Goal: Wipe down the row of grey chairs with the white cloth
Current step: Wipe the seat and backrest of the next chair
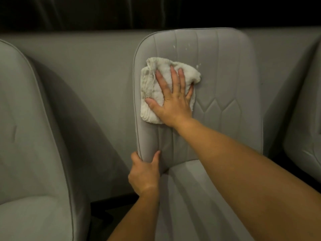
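The right hand presses the white cloth flat, fingers spread, against the middle chair's backrest; the left hand grips its edge, likely steadying it.

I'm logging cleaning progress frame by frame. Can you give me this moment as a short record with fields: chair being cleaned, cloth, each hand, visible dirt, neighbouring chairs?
chair being cleaned: middle grey chair, backrest
cloth: white cloth, crumpled, flat against the backrest's left part
right hand: right hand, fingers spread, pressing the cloth onto the backrest
left hand: left hand, gripping the backrest's lower left edge
visible dirt: pale specks on the upper backrest, above the cloth
neighbouring chairs: left grey chair; right grey chair, only partly in view
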{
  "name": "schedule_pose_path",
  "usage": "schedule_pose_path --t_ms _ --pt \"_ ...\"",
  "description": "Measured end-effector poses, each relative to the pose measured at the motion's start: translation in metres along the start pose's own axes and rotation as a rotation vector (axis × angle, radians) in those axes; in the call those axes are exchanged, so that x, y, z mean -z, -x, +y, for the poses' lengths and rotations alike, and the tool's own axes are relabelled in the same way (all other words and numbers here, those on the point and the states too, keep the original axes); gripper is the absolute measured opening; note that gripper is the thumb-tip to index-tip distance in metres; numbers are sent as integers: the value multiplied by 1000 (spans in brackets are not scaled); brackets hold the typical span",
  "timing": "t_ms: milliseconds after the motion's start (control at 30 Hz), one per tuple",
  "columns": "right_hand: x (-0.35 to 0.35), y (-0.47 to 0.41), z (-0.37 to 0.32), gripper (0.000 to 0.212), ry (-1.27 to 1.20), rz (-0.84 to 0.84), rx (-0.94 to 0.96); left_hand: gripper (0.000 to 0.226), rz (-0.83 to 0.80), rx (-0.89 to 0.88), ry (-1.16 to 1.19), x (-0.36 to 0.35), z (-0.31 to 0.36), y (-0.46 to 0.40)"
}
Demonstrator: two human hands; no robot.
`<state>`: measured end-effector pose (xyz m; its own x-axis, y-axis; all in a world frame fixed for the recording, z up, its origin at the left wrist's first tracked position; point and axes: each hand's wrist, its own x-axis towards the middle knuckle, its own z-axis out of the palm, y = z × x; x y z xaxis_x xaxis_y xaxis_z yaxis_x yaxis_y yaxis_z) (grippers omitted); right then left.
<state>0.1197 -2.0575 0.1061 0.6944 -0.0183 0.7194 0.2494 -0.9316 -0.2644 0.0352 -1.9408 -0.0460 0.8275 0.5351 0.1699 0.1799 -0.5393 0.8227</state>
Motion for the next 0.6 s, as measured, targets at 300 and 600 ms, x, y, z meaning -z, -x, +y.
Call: schedule_pose_path --t_ms 300,600 --pt "-26 95 -22 86 102 -23 344 35 -73 37 -59 -2 -5 5" --pt "41 -79 -33 76 415 -33 411 66 90 -62 -42 0 3 6"
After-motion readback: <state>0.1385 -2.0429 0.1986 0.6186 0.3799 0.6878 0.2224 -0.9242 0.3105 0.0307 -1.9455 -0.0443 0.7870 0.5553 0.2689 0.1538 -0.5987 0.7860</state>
